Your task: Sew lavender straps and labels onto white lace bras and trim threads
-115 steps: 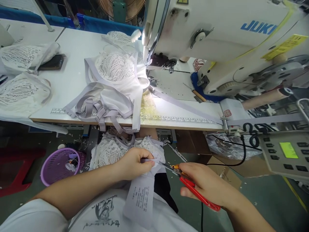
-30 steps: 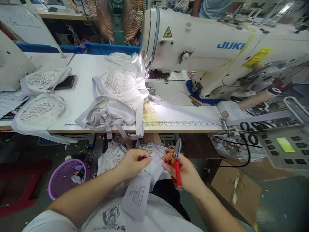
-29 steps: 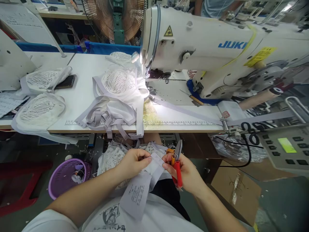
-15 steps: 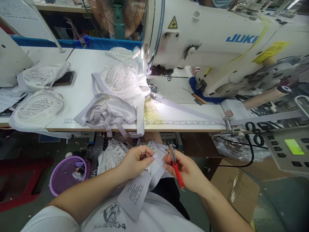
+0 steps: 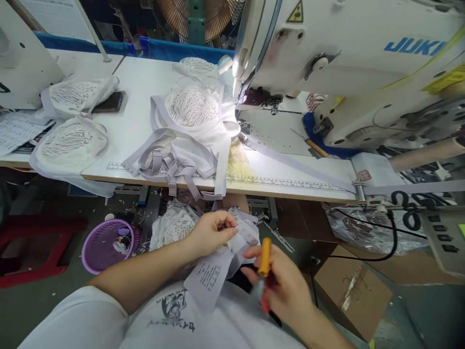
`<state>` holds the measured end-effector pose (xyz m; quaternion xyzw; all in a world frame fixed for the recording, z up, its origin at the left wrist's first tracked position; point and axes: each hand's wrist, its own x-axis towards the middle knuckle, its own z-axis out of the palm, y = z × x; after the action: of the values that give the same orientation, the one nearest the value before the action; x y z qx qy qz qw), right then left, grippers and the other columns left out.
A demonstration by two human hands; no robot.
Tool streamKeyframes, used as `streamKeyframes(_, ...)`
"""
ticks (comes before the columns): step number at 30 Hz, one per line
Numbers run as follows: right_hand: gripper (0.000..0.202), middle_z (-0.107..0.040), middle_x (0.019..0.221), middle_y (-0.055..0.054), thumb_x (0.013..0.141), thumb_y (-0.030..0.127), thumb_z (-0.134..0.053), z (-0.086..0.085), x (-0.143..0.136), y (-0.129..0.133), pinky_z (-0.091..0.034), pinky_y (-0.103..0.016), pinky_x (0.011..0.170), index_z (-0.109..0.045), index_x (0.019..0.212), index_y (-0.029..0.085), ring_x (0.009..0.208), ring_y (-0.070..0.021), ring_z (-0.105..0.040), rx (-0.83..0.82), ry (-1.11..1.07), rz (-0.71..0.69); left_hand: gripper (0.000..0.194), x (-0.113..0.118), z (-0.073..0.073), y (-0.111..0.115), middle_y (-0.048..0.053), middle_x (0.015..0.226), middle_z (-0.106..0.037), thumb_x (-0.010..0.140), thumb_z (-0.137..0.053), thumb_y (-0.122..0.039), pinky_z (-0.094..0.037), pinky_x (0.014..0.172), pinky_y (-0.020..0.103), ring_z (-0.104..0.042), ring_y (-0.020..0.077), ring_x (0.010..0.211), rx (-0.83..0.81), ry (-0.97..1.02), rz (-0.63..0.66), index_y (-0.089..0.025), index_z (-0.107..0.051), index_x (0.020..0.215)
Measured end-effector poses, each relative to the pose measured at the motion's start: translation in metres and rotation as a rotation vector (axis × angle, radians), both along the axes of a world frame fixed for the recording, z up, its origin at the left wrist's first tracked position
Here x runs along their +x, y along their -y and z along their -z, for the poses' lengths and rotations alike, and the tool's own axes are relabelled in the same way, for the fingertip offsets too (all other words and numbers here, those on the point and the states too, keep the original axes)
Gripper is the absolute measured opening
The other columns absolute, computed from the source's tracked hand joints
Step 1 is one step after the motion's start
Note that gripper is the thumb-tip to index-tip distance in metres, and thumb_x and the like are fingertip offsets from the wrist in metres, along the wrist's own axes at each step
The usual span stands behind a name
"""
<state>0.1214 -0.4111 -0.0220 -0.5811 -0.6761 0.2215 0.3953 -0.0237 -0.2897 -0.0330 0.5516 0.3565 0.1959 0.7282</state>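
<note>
On my lap lies a white bra with lace cups [image 5: 174, 225], partly covered by my hands and forearm. My left hand [image 5: 212, 235] is closed, thumb and fingers pinching the bra's pale band. A printed fabric label [image 5: 209, 276] hangs below those fingers. My right hand [image 5: 288, 278], just to the right of the band, is wrapped around a small hand tool with an orange handle [image 5: 265, 257]. Motion smears the tool's metal and red parts, so its exact kind is unclear.
Several white lace bras [image 5: 192, 109] are piled on the sewing table [image 5: 136, 72], beside the sewing machine [image 5: 348, 53]. Pale elastic tape [image 5: 301, 162] runs rightward from the needle area. Below are a purple basket [image 5: 98, 247], a red stool [image 5: 54, 247] and a cardboard box [image 5: 352, 291].
My right hand has drawn away from the band, down and toward me, and the tool has turned so its orange handle points up. My left hand still pinches the bra. The camera view has shifted.
</note>
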Motion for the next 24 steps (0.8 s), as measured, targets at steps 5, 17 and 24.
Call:
streamKeyframes(5,0.031,-0.067,0.099,-0.01,0.071,-0.002,-0.047,0.009,-0.024,-0.001,-0.051,-0.038,0.072,-0.056,0.09,0.021,0.088,-0.0234,-0.062,0.17,0.105,-0.166,0.011,0.006,0.003,0.001,-0.004,0.061,-0.049,0.066,-0.064,-0.019,-0.034,0.054,0.019,-0.043,0.0071,0.056,-0.041,0.033,-0.04,-0.013,-0.055,0.069)
streamKeyframes(17,0.026,-0.055,0.061,0.003,0.073,0.037,-0.068,-0.009,-0.003,-0.016,-0.043,-0.027,0.042,-0.048,0.083,0.024,0.047,-0.0143,-0.051,-0.323,-0.508,0.547,0.011,0.008,-0.004,-0.004,-0.003,0.059,-0.055,0.058,-0.064,-0.015,-0.035,0.052,0.019,-0.046,0.0071,0.054,-0.245,0.136,0.023,-0.012,-0.058,0.067)
streamKeyframes(24,0.025,-0.064,0.075,-0.004,0.073,0.037,-0.068,0.008,0.008,-0.01,-0.051,-0.032,0.059,-0.055,0.086,0.02,0.067,-0.0199,-0.061,-0.304,-0.441,0.627,0.007,0.015,-0.009,-0.007,-0.002,0.062,-0.053,0.063,-0.062,-0.014,-0.038,0.054,0.02,-0.047,0.0075,0.057,-0.176,0.144,0.071,-0.013,-0.055,0.066)
